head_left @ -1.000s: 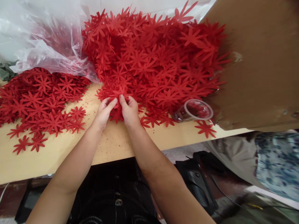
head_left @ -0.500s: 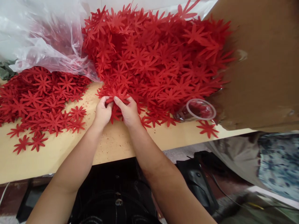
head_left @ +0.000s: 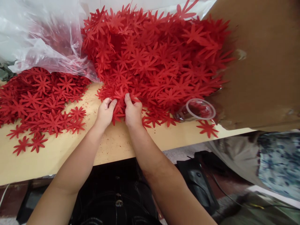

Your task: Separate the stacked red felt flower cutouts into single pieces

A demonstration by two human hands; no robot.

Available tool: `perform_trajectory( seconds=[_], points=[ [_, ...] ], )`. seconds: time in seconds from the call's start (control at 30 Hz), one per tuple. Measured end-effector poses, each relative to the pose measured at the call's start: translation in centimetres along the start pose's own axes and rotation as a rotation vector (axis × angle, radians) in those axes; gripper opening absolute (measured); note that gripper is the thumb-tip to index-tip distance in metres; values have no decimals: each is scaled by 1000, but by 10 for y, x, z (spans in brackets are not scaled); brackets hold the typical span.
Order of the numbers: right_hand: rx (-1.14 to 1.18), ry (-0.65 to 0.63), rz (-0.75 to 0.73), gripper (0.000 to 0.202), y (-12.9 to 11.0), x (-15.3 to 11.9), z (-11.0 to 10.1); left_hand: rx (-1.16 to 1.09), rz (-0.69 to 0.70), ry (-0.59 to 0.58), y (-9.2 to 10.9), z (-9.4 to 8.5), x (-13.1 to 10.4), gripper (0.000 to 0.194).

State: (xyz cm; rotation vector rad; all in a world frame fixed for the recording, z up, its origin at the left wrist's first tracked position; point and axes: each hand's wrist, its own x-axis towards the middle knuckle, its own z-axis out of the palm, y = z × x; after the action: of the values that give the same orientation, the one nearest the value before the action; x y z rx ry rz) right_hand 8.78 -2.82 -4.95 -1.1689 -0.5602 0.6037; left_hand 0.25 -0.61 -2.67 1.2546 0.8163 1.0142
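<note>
At the near edge of a tall heap of red flower-shaped cutouts [head_left: 161,59], both my hands are at work. My left hand [head_left: 106,111] pinches a red flower cutout [head_left: 120,95] by its left petals between thumb and fingers. My right hand [head_left: 133,111] stands just to its right, thumb pointing up, its fingers closed on red petals. Whether both hands grip one and the same cutout I cannot tell, since red petals overlap behind them. More cutouts lie under and between my hands.
A second, lower pile of red cutouts [head_left: 44,100] lies left. Clear plastic bag [head_left: 56,47] hangs over its back. A clear plastic cup [head_left: 201,109] lies tipped on the right, by a single cutout [head_left: 207,128] and a big cardboard box [head_left: 264,68]. The table [head_left: 114,147] ends close to my body.
My right hand has moved a little to the right and its thumb has lifted upright. The gap between my hands has grown. My left hand has shifted slightly right.
</note>
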Motion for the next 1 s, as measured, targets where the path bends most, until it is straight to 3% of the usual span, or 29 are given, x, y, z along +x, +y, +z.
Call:
perform_trajectory(
  seconds=[0.13, 0.27, 0.5, 0.67, 0.87, 1.0],
  points=[
    [50, 21, 13, 29, 1, 5, -2, 0, -24, 15, 0, -2, 0, 14],
    [148, 13, 131, 36, -5, 6, -4, 64, -38, 98, 4, -7, 1, 18],
    [235, -319, 172, 39, -11, -2, 4, 40, -65, 64, 14, -8, -1, 18],
    [240, -271, 200, 29, -10, -1, 1, 31, -50, 34, 12, -9, -1, 21],
    [266, -105, 215, 37, -12, 4, -2, 19, -34, 118, 14, -14, 2, 22],
    [322, -156, 219, 39, -12, 4, -2, -17, -30, 118, 12, -16, 4, 19]
  ],
)
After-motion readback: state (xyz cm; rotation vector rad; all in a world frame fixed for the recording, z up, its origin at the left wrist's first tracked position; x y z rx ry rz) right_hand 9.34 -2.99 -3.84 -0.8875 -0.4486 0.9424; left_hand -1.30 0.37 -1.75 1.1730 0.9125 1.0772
